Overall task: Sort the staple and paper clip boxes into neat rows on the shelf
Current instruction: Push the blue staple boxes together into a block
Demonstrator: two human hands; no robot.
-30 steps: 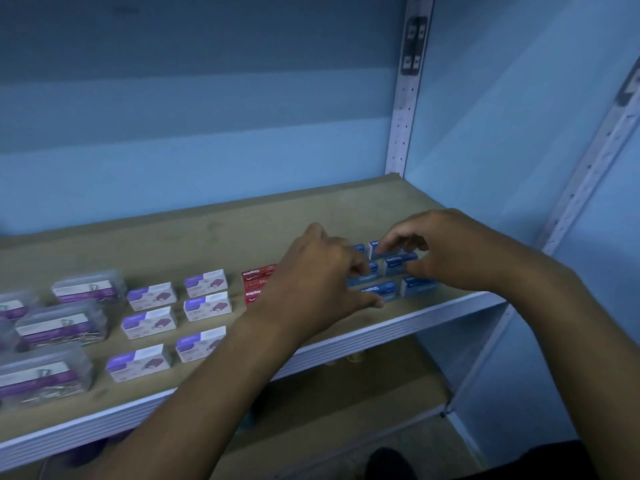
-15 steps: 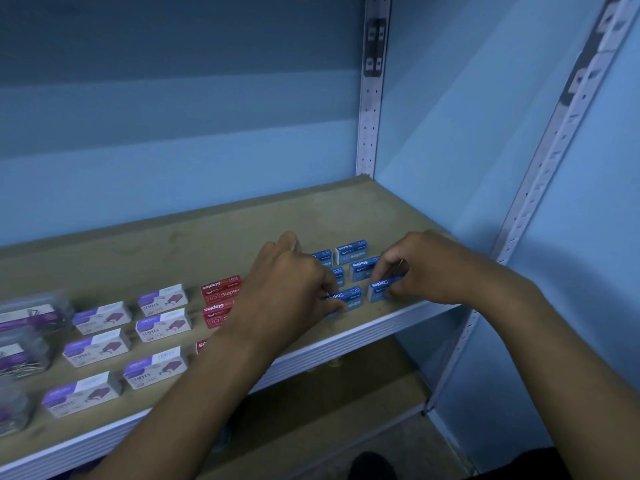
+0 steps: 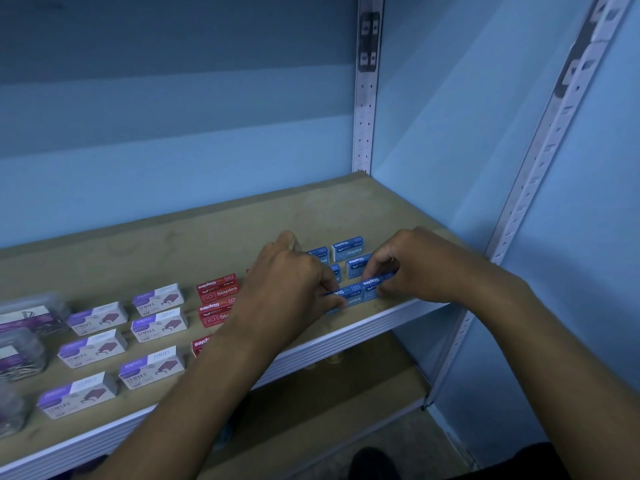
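- The white front edge (image 3: 346, 344) of the shelf is seen running from the lower left of the frame up to the right, just below the hands.
- Near that edge, in the middle of the frame, two blue staple boxes are set side by side and touching.
- The left blue box (image 3: 348, 296) is pinched by the curled fingers of the left hand (image 3: 287, 289).
- The right blue box (image 3: 372, 287) is pinched by the curled fingers of the right hand (image 3: 415, 265).
- Only a thin strip of bare wood is left between these two boxes and the front edge.
- At the lower left, purple-and-white staple boxes (image 3: 91, 348) are laid in rows, and clear paper clip boxes (image 3: 31, 317) are seen at the far left edge of the frame.
- Red staple boxes (image 3: 216, 289) are lined up just left of the left hand, partly hidden by the arm.
- Behind the hands, more blue staple boxes (image 3: 346, 247) are seen in two short rows.
- Farther back, a wide stretch of bare wooden shelf (image 3: 207, 223) is left open, up to the blue back wall (image 3: 173, 150).
- At the right, the shelf is closed off by the blue side wall and the metal post (image 3: 363, 133) in the corner.
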